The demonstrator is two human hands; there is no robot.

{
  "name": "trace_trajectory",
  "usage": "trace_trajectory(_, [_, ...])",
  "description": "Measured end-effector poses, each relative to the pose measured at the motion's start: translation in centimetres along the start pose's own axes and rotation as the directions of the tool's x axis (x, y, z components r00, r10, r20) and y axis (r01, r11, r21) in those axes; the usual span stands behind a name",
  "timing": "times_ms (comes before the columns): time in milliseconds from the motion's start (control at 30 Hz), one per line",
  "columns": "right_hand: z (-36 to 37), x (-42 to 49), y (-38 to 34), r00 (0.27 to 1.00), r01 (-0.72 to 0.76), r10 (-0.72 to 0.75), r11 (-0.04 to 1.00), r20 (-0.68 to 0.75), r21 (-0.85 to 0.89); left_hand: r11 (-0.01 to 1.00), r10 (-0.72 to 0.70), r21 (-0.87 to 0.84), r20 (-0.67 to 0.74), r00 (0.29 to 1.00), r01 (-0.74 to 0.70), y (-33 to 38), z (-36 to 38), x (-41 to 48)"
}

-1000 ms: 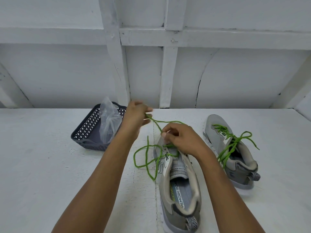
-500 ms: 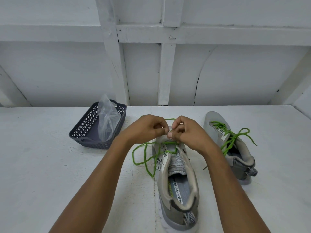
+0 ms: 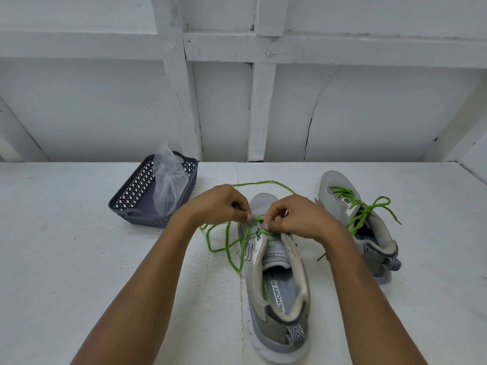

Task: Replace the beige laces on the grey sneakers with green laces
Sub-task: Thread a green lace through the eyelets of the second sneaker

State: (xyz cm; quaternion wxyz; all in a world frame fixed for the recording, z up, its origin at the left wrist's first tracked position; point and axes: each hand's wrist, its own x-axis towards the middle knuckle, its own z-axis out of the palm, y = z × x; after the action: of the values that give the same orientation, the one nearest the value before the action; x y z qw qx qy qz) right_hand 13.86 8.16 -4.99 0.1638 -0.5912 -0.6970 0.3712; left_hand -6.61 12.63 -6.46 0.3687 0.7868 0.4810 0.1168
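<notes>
1. Two hands meet over the front eyelets (image 3: 257, 234) of the near grey sneaker (image 3: 276, 299), which lies on the bench (image 3: 79, 259) with its heel toward the person. The left hand (image 3: 224, 204) pinches the green lace (image 3: 224, 247) in curled fingertips. The right hand (image 3: 295, 218) pinches the same lace just beside it.
2. The lace is a thin, limp cord. Its slack loops on the bench left of the shoe, and another arc runs behind the hands, past the toe.
3. It likely weighs almost nothing and will buckle if pushed, so only a stiff tip can be fed through a hole. The best grip is close to that tip, with the slack kept free of knots.
4. The sneaker looks light, with a soft upper, and may slide when the lace is drawn tight. Bracing it at the eyelet row should steady it.
5. Only the lowest holes seem threaded, and the tongue (image 3: 275, 255) lies bare.
6. A second grey sneaker (image 3: 334, 191) stands apart on the right, already wearing green.
7. A basket (image 3: 137, 196) holding a plastic bag (image 3: 168, 188) sits at the left rear.
</notes>
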Motion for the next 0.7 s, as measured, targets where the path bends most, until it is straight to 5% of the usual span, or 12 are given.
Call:
trace_trajectory(333, [0.9,0.4,-0.3,0.997,-0.061,0.06,0.998,-0.048,-0.031,0.988,0.021,0.152,-0.004,1.0,-0.02,0.2,-0.1,0.0])
trace_trajectory(700, [1.5,0.6,0.2,0.992,-0.096,0.099,0.994,-0.071,0.048,0.99,0.019,0.139,-0.028,0.999,-0.015,-0.1,0.1,0.1])
